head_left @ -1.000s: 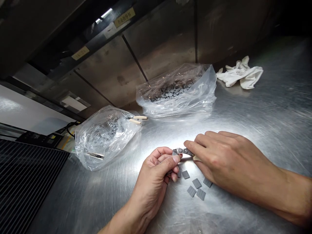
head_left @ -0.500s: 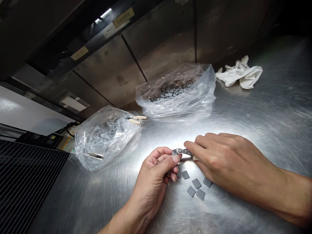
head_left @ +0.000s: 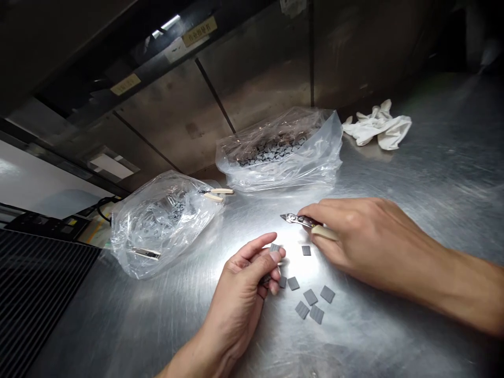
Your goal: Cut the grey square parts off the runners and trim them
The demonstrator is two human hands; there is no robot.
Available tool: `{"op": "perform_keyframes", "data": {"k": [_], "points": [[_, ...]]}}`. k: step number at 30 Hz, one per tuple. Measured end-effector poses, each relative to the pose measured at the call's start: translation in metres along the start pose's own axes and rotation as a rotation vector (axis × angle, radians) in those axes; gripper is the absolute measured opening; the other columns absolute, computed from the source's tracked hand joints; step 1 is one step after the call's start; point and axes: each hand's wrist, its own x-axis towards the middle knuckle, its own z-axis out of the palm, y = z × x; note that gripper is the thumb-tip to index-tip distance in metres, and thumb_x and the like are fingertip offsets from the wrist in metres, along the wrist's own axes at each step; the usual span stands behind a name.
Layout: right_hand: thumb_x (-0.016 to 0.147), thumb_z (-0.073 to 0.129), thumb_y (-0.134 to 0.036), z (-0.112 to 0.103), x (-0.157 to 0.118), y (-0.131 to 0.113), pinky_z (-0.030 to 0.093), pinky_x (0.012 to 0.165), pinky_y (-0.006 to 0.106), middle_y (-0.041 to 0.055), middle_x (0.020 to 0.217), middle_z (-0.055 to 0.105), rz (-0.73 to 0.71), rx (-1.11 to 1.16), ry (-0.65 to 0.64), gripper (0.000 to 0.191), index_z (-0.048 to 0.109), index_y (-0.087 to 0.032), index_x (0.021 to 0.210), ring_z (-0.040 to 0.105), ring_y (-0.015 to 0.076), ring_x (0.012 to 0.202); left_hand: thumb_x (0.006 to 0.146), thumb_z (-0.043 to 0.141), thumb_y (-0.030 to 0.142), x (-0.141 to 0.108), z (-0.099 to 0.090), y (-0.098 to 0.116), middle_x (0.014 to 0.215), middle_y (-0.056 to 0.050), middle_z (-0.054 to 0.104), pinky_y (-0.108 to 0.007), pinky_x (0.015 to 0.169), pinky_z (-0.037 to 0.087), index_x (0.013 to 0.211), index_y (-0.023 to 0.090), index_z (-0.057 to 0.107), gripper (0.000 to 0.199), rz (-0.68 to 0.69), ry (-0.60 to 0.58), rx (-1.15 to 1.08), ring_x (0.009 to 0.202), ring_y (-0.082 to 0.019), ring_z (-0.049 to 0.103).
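Note:
Between thumb and forefinger, my left hand (head_left: 246,283) pinches a small grey ribbed tile (head_left: 275,247); more grey pieces show partly under its curled fingers. My right hand (head_left: 354,231) grips pliers (head_left: 293,218) with cream handles, their jaws pointing left, above and to the right of the held tile and apart from it. One loose tile (head_left: 306,251) lies just below the pliers. Several more grey tiles (head_left: 311,297) are spread on the metal table right of my left hand.
A clear bag (head_left: 279,176) of grey pieces stands at the back wall. Another clear bag (head_left: 165,226) lies left, with cream-handled pliers (head_left: 214,195) and a metal tool (head_left: 145,253) on it. White gloves (head_left: 380,126) lie at the back right. A black ribbed surface (head_left: 35,283) is at the left.
My right hand and the pliers have moved up and away from the tile in my left hand. The loose tile below the pliers now shows. The view has shifted slightly.

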Motion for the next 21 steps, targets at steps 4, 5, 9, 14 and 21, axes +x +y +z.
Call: {"op": "perform_keyframes", "data": {"k": [4, 5, 9, 14, 21], "points": [[0.083, 0.066, -0.022, -0.008, 0.009, 0.009, 0.043, 0.069, 0.030, -0.0021, 0.091, 0.072, 0.078, 0.302, -0.288, 0.017, 0.071, -0.026, 0.099, 0.064, 0.0185, 0.080, 0.077, 0.077, 0.010, 0.001, -0.002, 0.002, 0.085, -0.006, 0.071, -0.016, 0.052, 0.044, 0.103, 0.012, 0.072, 0.027, -0.007, -0.023, -0.055, 0.059, -0.006, 0.053], [0.081, 0.067, -0.020, -0.009, 0.010, 0.009, 0.044, 0.071, 0.030, -0.0020, 0.093, 0.072, 0.055, 0.333, -0.356, 0.019, 0.071, -0.026, 0.099, 0.063, 0.0185, 0.083, 0.078, 0.076, 0.010, 0.002, -0.002, 0.002, 0.085, -0.006, 0.070, -0.017, 0.052, 0.044, 0.100, 0.012, 0.072, 0.022, -0.003, -0.037, -0.058, 0.059, -0.006, 0.053], [0.083, 0.062, -0.013, -0.007, 0.009, 0.005, 0.044, 0.074, 0.031, -0.0013, 0.093, 0.071, 0.009, 0.353, -0.429, 0.026, 0.072, -0.026, 0.104, 0.063, 0.0180, 0.083, 0.086, 0.071, 0.019, 0.002, -0.004, 0.002, 0.084, -0.006, 0.068, -0.017, 0.051, 0.044, 0.087, 0.012, 0.068, 0.008, 0.014, -0.092, -0.034, 0.059, -0.007, 0.051], [0.084, 0.063, -0.010, -0.005, 0.006, -0.003, 0.047, 0.074, 0.027, -0.0036, 0.092, 0.071, 0.030, 0.622, -0.321, 0.026, 0.070, -0.025, 0.104, 0.063, 0.0145, 0.082, 0.092, 0.065, 0.029, -0.001, -0.003, 0.004, 0.080, -0.004, 0.066, -0.018, 0.048, 0.043, 0.079, 0.012, 0.064, 0.021, -0.001, -0.142, -0.012, 0.055, -0.007, 0.050], [0.086, 0.068, -0.013, 0.002, 0.002, -0.018, 0.049, 0.067, 0.020, -0.0046, 0.086, 0.071, 0.035, 0.928, -0.143, 0.018, 0.070, -0.023, 0.102, 0.063, 0.0100, 0.074, 0.091, 0.067, 0.032, -0.009, -0.003, 0.001, 0.070, -0.003, 0.062, -0.018, 0.050, 0.044, 0.083, 0.012, 0.067, 0.021, -0.059, -0.271, -0.047, 0.056, -0.008, 0.052]]}}
